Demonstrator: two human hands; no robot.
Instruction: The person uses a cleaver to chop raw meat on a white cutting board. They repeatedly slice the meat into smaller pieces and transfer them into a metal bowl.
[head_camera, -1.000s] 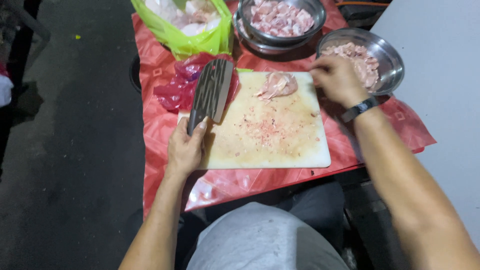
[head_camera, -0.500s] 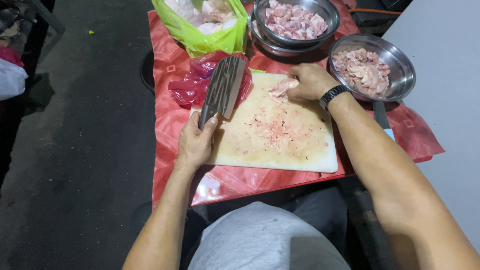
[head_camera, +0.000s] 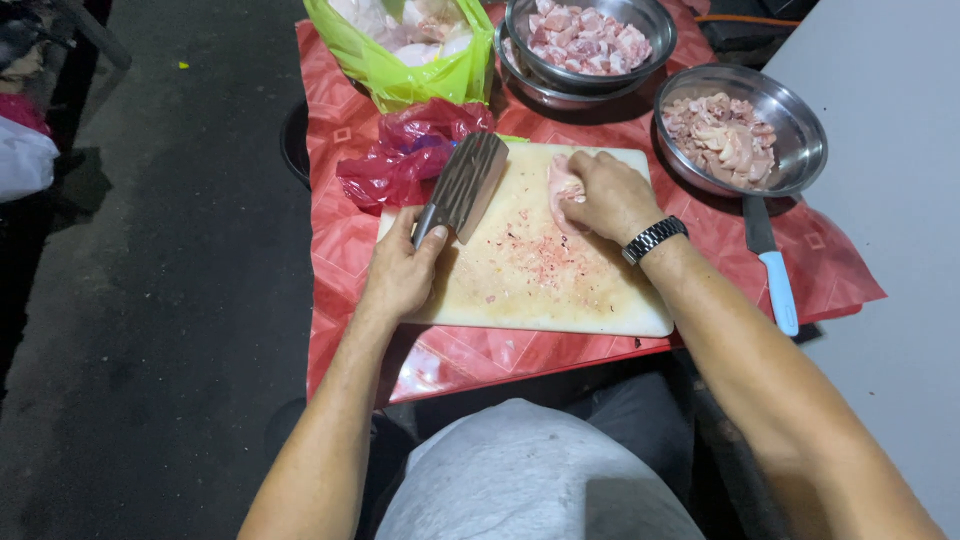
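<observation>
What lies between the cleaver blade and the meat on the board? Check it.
Nothing visible. The left hand holds the cleaver raised over the cutting board; only bare board separates it from the meat piece under the right hand.

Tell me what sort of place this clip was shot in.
Probably an outdoor or street-side food-prep spot: a small table under a red patterned plastic cloth stands on dark pavement, with round steel bowls of cut raw meat beside a pale rectangular cutting board.
</observation>
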